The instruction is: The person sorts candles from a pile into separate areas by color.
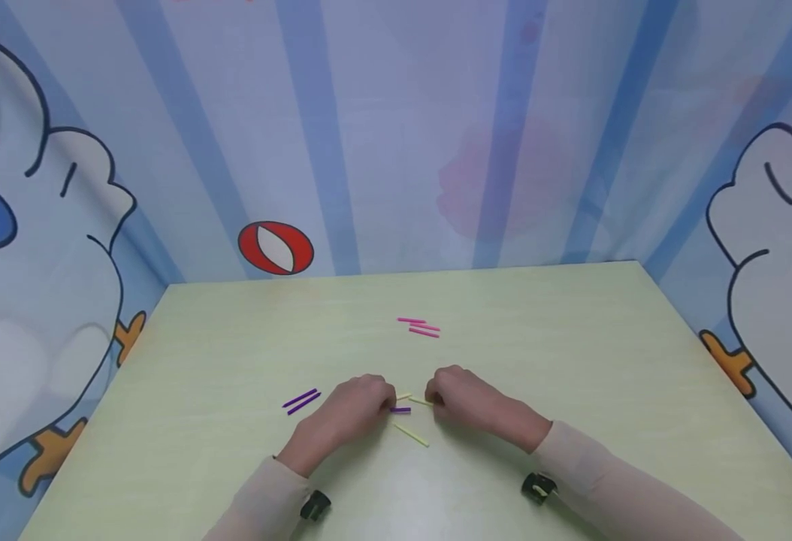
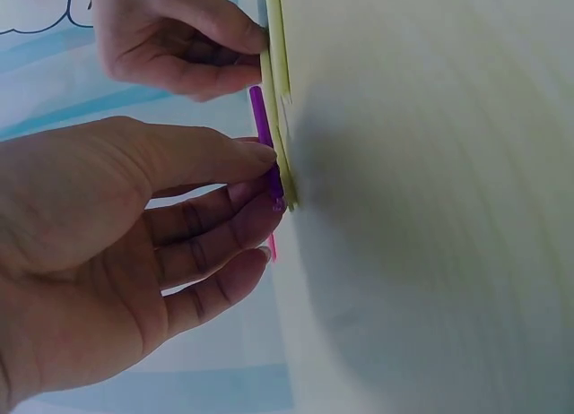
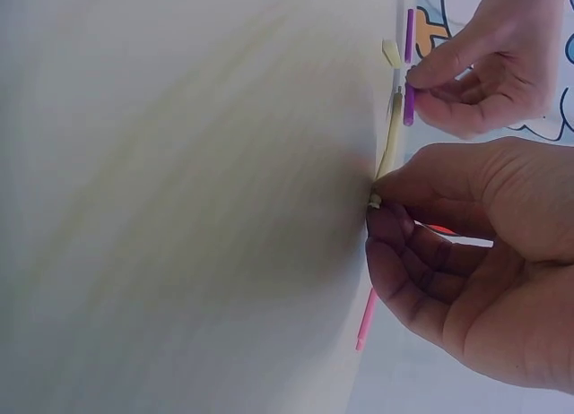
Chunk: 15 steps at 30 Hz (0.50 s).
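Observation:
My left hand [image 1: 362,403] pinches a short purple stick [image 1: 401,410] between thumb and fingertips, just above or on the table. The left wrist view shows this purple stick [image 2: 263,132] jutting out past the thumb. Across from it, my right hand [image 1: 467,398] pinches one end of a pale yellow stick [image 1: 419,401]; in the right wrist view the yellow stick [image 3: 392,132] reaches toward the left hand [image 3: 489,69]. A second yellow stick [image 1: 404,396] lies by the left fingertips, partly hidden. Nearer the body, a third yellow stick [image 1: 411,435] lies slanted on the table.
Two purple sticks [image 1: 300,398] lie side by side left of the left hand. Farther back are three pink sticks [image 1: 424,327]. The pale green table [image 1: 538,323] meets a striped cloth backdrop [image 1: 396,135] at its far edge; printed cartoon figures cover both sides.

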Each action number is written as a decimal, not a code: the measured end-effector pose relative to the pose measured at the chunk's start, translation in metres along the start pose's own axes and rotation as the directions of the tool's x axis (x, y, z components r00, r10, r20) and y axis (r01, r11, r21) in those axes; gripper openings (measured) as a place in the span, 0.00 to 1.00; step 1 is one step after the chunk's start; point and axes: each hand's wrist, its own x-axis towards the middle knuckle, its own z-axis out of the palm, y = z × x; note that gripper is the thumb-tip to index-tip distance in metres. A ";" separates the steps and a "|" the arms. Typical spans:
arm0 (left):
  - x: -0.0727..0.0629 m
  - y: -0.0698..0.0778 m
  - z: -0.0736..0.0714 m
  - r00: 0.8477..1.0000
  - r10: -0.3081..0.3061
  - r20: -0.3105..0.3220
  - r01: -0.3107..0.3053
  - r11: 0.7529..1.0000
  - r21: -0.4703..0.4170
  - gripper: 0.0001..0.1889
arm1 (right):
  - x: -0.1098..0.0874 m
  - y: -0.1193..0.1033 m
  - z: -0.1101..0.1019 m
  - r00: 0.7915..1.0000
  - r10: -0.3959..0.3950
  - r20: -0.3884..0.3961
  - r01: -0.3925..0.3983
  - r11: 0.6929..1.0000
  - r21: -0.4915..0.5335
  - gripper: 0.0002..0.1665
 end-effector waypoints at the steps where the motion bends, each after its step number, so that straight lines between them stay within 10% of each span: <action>1: -0.002 -0.002 0.000 1.000 -0.006 0.001 0.006 1.000 -0.002 0.06 | 0.000 0.000 0.000 1.000 -0.001 0.000 0.001 1.000 0.001 0.15; 15: -0.017 -0.027 -0.011 0.991 -0.128 -0.034 0.126 0.991 -0.050 0.04 | 0.000 -0.001 0.001 1.000 0.014 -0.003 -0.014 1.000 0.004 0.13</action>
